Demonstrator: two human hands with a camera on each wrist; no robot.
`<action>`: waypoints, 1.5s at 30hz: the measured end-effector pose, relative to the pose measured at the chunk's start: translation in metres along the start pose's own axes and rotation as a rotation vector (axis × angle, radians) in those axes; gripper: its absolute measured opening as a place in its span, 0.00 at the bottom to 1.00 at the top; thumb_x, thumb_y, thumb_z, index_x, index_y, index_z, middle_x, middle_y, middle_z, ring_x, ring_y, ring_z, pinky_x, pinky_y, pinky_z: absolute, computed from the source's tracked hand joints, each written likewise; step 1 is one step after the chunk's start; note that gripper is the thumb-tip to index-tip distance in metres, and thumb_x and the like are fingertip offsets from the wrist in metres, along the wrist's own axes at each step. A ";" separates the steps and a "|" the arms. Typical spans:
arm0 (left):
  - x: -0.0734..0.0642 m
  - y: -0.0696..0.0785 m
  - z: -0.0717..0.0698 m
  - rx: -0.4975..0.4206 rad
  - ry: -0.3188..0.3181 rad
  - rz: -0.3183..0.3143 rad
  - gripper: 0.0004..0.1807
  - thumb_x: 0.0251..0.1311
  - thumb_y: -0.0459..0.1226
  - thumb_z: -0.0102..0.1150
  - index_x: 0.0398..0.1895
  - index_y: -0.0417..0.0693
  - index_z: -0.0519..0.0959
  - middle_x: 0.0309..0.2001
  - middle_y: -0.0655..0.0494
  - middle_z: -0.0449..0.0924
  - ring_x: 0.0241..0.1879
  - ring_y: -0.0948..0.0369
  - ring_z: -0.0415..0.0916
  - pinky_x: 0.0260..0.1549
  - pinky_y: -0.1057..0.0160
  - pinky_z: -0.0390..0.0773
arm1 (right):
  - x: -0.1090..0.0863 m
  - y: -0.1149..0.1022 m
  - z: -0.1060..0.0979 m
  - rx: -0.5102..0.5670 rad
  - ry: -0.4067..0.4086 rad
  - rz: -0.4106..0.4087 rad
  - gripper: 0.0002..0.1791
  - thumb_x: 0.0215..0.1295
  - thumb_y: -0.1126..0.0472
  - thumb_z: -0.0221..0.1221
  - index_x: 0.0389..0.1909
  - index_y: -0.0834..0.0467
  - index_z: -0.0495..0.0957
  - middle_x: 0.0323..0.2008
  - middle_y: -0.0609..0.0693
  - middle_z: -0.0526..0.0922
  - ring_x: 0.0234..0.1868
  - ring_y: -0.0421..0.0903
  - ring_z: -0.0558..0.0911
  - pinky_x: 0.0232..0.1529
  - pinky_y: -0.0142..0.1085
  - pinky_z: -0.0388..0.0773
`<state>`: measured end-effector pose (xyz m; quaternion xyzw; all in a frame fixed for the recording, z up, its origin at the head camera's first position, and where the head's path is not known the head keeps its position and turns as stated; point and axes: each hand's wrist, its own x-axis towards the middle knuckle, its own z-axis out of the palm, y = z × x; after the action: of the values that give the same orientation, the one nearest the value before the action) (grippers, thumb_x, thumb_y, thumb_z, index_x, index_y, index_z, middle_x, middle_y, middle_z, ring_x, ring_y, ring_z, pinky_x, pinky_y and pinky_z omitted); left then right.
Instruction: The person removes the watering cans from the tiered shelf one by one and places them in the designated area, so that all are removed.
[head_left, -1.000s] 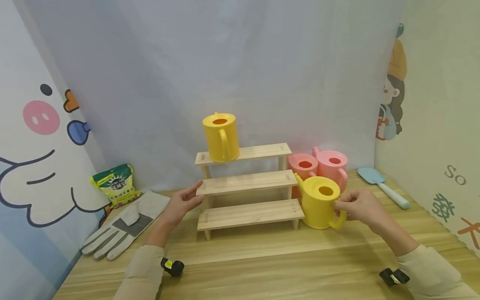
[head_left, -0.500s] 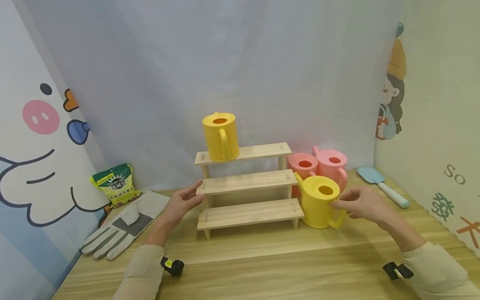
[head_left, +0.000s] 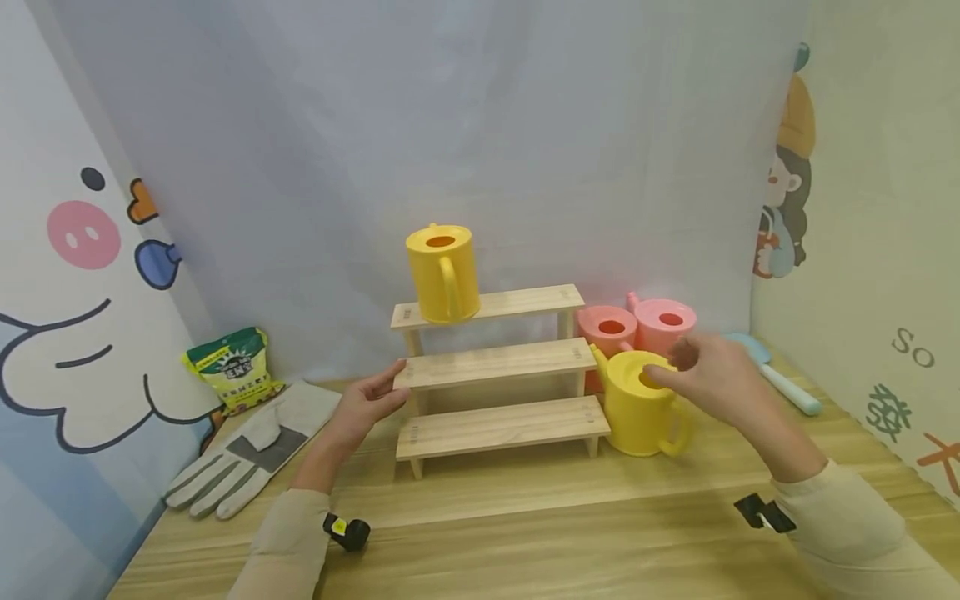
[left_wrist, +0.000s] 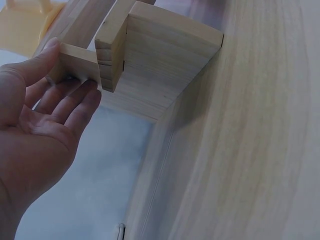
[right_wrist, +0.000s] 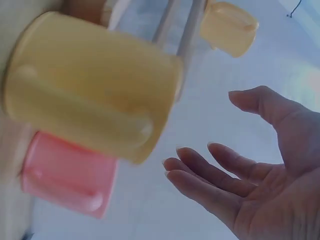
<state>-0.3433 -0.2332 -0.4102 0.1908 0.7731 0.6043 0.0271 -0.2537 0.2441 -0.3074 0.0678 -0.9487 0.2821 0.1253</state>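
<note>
A yellow watering can [head_left: 637, 417] stands upright on the table, against the right end of a three-tier wooden shelf [head_left: 498, 429]. My right hand [head_left: 720, 379] is raised above its handle side, thumb and fingers spread apart. The right wrist view shows that hand [right_wrist: 255, 185] holding nothing, apart from the yellow can [right_wrist: 95, 85]. At the shelf's left end my left hand [head_left: 367, 408] holds the end of the middle tier, with thumb and fingers about the board [left_wrist: 80, 62]. A second yellow watering can [head_left: 444, 279] stands on the left of the top tier.
Two pink watering cans [head_left: 663, 321] stand behind the near yellow one. A light-blue trowel [head_left: 787, 387] lies at the far right, partly behind my right hand. On the left are a grey-white work glove [head_left: 247, 458] and a green-yellow packet [head_left: 232, 371]. Fabric walls surround the table.
My right hand has let go of the near yellow watering can's handle and risen above it. The can stays in place. My left hand has not moved.
</note>
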 end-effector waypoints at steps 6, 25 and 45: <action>0.000 0.001 0.000 0.007 0.002 0.001 0.36 0.72 0.42 0.59 0.78 0.46 0.57 0.78 0.50 0.50 0.76 0.53 0.49 0.64 0.61 0.68 | 0.015 -0.040 0.002 0.084 0.086 -0.115 0.19 0.61 0.51 0.69 0.39 0.65 0.82 0.37 0.58 0.86 0.38 0.53 0.83 0.38 0.45 0.82; 0.002 0.001 0.001 -0.002 0.001 -0.007 0.37 0.70 0.44 0.61 0.78 0.52 0.58 0.78 0.53 0.51 0.75 0.54 0.51 0.67 0.50 0.63 | 0.084 -0.101 0.048 0.439 0.133 -0.404 0.09 0.65 0.61 0.65 0.39 0.64 0.85 0.36 0.54 0.87 0.37 0.49 0.85 0.40 0.40 0.82; -0.002 0.001 -0.001 0.001 -0.005 -0.012 0.37 0.72 0.43 0.59 0.79 0.48 0.57 0.78 0.51 0.50 0.76 0.52 0.49 0.69 0.46 0.60 | 0.116 -0.182 0.099 0.591 0.184 -0.333 0.19 0.62 0.63 0.68 0.51 0.67 0.78 0.40 0.58 0.86 0.40 0.51 0.86 0.40 0.39 0.85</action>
<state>-0.3417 -0.2341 -0.4098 0.1877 0.7743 0.6035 0.0323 -0.3481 0.0310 -0.2609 0.2293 -0.7868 0.5250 0.2295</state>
